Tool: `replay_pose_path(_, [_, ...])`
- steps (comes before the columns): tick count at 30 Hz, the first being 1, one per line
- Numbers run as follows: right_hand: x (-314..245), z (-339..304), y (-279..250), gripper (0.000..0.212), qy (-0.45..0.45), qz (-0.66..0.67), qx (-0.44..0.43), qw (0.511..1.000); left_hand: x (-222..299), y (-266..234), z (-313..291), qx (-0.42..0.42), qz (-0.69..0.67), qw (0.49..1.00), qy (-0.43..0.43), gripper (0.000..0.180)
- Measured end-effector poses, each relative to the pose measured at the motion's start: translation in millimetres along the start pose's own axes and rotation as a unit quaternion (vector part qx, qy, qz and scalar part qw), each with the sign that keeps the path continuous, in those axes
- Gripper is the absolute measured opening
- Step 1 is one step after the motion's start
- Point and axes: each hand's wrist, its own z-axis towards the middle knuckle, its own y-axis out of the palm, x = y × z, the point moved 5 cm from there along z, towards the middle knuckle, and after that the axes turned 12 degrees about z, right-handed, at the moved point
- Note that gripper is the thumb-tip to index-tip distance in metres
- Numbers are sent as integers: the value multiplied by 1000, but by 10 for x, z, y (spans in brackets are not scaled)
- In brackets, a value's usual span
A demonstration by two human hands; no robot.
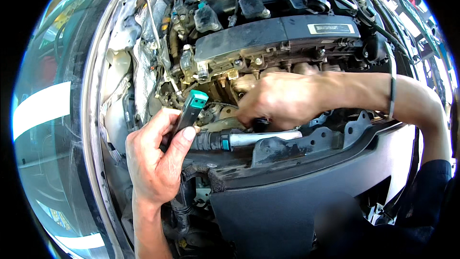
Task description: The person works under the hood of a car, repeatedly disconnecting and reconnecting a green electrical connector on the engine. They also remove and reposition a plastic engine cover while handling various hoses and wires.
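Observation:
In the engine bay, my left hand (160, 151) is closed around a slim black handheld tool with a green end (189, 110), tilted upward between thumb and fingers. Its exact kind does not show. My right hand (280, 98) reaches in from the right, bent at the wrist, its fingers curled down beside the engine's near side. Motion smears it somewhat. Something small and dark (261, 124) shows under its fingers, too hidden to name. The engine (239, 36), with a long black cover, lies just beyond this hand.
A ribbed black hose joined to a silver pipe (263, 137) runs below my hands. A grey metal bracket with holes (311, 144) and a broad black panel (278, 201) lie nearer me. The windshield (52, 129) is at left. A ratchet-like tool (153, 17) rests at the upper left.

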Motion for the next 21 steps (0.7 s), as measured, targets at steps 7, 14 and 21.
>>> replay_pose_path(7, [65,310,-185,19,-79,-140,94,983,21,0,18,-15,3,1000,-14,19])
replay_pose_path(14, [48,505,-245,22,-99,-218,137,961,56,29,11,-12,-3,1000,-13,19])
replay_pose_path(21, [170,721,-341,19,18,-159,175,971,103,0,11,-16,28,999,-10,14])
